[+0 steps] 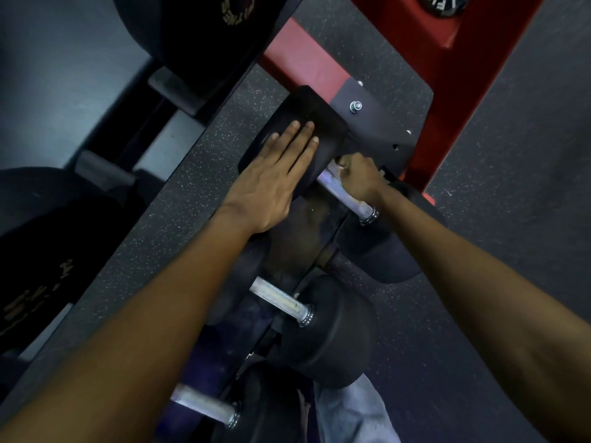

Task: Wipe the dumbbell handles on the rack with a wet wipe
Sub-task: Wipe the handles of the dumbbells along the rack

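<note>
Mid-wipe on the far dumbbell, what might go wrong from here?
The left hand lies flat on the dumbbell's head, so it may roll if pressure eases. The right hand grips the handle close to that head; its knuckles could get pinched. The wet wipe barely shows and could slip.

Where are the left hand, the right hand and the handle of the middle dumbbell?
left hand [275,180]: head view, on the back of the hand, flat on the dumbbell head.
right hand [359,177]: head view, on the knuckles curled round the top handle.
middle dumbbell handle [276,298]: head view, mid-length of the bare metal bar.
</note>
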The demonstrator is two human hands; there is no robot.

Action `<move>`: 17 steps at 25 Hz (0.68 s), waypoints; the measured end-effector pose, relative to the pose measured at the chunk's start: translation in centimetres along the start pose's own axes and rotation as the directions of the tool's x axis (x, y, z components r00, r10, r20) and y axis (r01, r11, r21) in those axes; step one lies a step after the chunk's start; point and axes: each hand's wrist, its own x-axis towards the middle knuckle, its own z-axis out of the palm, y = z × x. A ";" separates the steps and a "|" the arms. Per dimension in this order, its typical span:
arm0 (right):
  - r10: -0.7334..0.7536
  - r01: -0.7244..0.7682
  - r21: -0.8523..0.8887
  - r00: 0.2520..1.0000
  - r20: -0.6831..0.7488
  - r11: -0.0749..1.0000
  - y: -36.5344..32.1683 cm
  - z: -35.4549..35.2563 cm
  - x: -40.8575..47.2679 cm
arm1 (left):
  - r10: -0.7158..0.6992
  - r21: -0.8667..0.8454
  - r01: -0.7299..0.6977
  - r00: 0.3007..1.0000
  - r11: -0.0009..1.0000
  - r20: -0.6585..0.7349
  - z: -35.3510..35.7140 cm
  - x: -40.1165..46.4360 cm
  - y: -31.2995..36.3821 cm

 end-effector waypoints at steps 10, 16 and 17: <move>0.033 0.107 -0.407 0.946 0.322 0.907 5.5 -0.5 0.6 | 0.008 -0.024 -0.009 0.999 1.000 -0.039 0.4 0.0 -0.1; 0.262 -0.405 0.358 0.885 0.385 0.841 3.3 1.3 2.0 | 0.005 -0.040 -0.008 0.998 0.999 -0.057 0.9 0.0 -0.2; 0.285 -0.474 0.499 0.867 0.408 0.726 3.1 1.8 2.4 | 0.002 -0.046 -0.005 0.998 0.999 -0.060 0.9 0.0 -0.2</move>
